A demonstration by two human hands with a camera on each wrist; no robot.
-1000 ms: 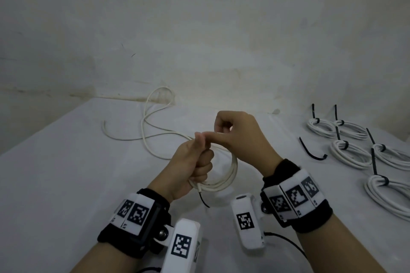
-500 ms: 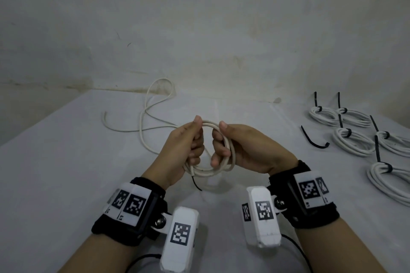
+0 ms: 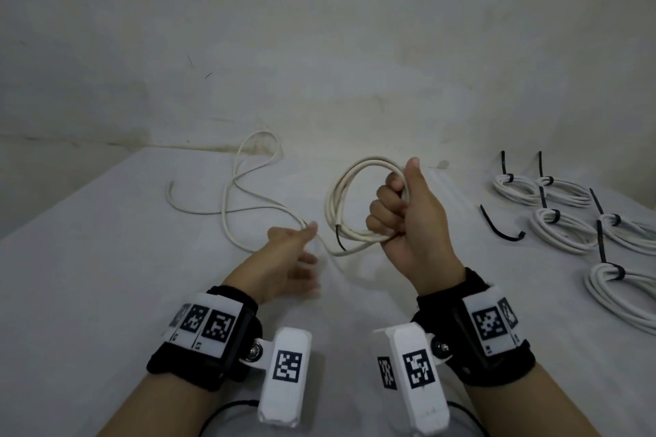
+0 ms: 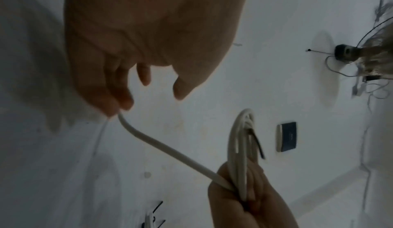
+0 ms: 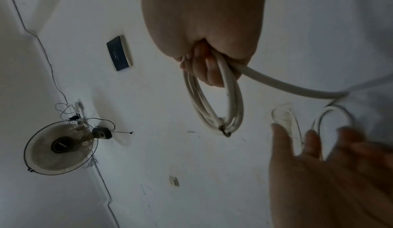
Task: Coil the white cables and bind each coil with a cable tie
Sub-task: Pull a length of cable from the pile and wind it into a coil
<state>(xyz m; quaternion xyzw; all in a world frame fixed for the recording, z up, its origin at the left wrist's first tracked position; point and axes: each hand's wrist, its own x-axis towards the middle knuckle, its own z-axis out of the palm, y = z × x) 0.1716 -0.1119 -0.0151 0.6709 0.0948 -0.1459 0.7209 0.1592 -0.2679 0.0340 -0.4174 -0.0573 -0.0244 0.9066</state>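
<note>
Over the white table [image 3: 106, 259] | right hand [image 3: 408, 220] clenches a partial coil [image 3: 340, 202] aloft; left hand [image 3: 287, 259], fingers loose, touches the loose cable [image 3: 230, 202] trailing left | five bound coils [image 3: 564, 227] far right, spare cable tie [image 3: 497, 229] waiting | no readable writing, only wrist markers.

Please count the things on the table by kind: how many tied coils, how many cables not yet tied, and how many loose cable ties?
Tied white coils: 5
White cable not yet tied, partly coiled in the right hand: 1
Loose black cable tie: 1
Total: 7
</note>
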